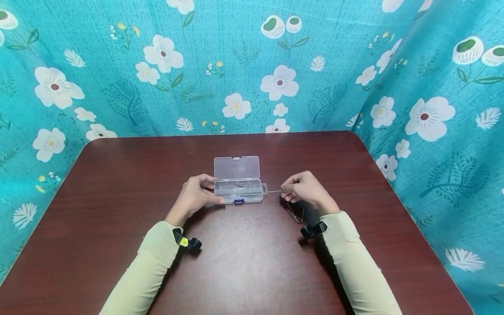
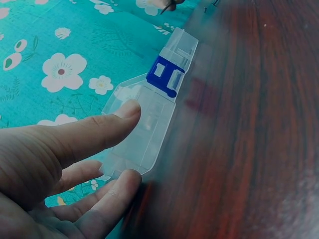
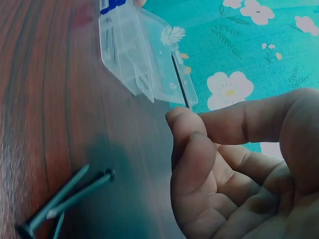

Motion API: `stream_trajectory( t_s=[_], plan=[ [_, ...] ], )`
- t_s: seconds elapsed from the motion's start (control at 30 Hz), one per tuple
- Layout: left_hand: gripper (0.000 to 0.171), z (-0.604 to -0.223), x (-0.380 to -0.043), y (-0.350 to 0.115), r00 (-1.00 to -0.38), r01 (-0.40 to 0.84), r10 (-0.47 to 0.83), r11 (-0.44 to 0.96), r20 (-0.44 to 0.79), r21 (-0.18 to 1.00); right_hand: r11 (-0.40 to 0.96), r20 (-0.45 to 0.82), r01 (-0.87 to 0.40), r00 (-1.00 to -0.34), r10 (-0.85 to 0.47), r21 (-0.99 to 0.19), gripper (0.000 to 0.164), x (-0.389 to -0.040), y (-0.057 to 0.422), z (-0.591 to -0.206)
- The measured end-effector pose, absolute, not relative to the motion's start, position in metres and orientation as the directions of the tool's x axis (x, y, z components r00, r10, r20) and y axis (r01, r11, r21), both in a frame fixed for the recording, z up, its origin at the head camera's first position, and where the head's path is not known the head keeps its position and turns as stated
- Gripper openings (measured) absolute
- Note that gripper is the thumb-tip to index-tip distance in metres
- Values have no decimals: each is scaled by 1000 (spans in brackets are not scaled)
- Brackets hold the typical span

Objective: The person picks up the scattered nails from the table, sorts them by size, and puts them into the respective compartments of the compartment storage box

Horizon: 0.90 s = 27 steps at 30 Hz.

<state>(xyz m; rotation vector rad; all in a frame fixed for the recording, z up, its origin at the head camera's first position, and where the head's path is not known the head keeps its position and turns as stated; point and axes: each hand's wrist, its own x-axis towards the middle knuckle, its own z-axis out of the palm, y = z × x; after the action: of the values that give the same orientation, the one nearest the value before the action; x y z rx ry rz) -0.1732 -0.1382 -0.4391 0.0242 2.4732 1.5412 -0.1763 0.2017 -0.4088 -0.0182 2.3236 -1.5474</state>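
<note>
A clear plastic compartment box stands on the table with its lid raised at the back and a blue latch in front. Several thin nails lie inside. My left hand holds the box's left end, thumb on the front wall and fingers around the side. Between thumb and fingertips, my right hand pinches a nail, which points toward the box's right end. More nails lie loose on the table just below the right hand, some crossing each other.
The dark red-brown wooden table reaches back to a blue-green floral curtain, which also hangs along the right side. A hanging tab sticks out from the box's right end. Each wrist wears a small black camera.
</note>
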Motion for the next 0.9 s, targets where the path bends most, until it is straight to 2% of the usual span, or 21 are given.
stream_trajectory(
  t_s=[0.9],
  plan=[
    [69, -437, -174, -138, -974, -105, 134, 453, -184, 886, 427, -254, 124, -931, -263, -896, 12, -183, 156, -406]
  ],
)
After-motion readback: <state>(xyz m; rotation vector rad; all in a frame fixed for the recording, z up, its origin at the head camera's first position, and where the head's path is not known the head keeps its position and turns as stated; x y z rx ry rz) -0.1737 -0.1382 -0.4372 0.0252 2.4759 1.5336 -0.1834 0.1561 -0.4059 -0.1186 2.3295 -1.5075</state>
